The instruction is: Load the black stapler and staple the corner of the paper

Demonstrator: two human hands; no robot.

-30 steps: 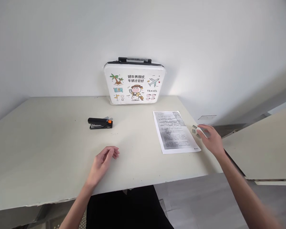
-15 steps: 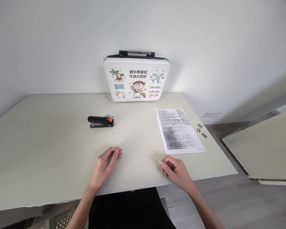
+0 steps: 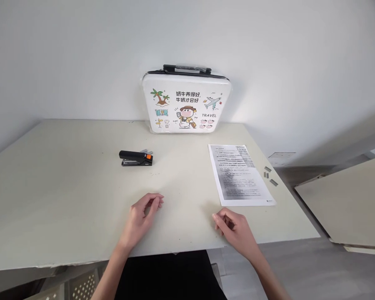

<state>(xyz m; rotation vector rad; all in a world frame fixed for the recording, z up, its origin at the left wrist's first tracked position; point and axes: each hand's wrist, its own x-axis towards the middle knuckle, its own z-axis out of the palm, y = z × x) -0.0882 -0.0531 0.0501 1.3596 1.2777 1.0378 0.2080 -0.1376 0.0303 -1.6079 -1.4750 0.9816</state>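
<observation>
My left hand [image 3: 144,212] rests on the table near its front edge, fingers loosely curled and the thumb close to them, with nothing visible in it. Lying nearest to it is a black stapler [image 3: 136,158] with an orange patch, farther back on the table. Several grey staple strips [image 3: 146,151] lie partly hidden behind the stapler. My right hand [image 3: 233,227] is also curled closed, thumb against the fingers, and no object shows in it. Just beyond its knuckles, apart from them, lies a printed sheet of paper [image 3: 240,175].
A white cartoon-printed case [image 3: 187,104] with a black handle stands against the wall at the back of the table [image 3: 65,187]. Several short staple strips [image 3: 270,176] lie right of the paper, near the table's right edge. A pale panel [image 3: 346,204] is beyond that edge.
The whole view has shifted slightly, so the objects appear a little farther right. Both hands keep the same pose on the table; nothing was picked up or let go.
</observation>
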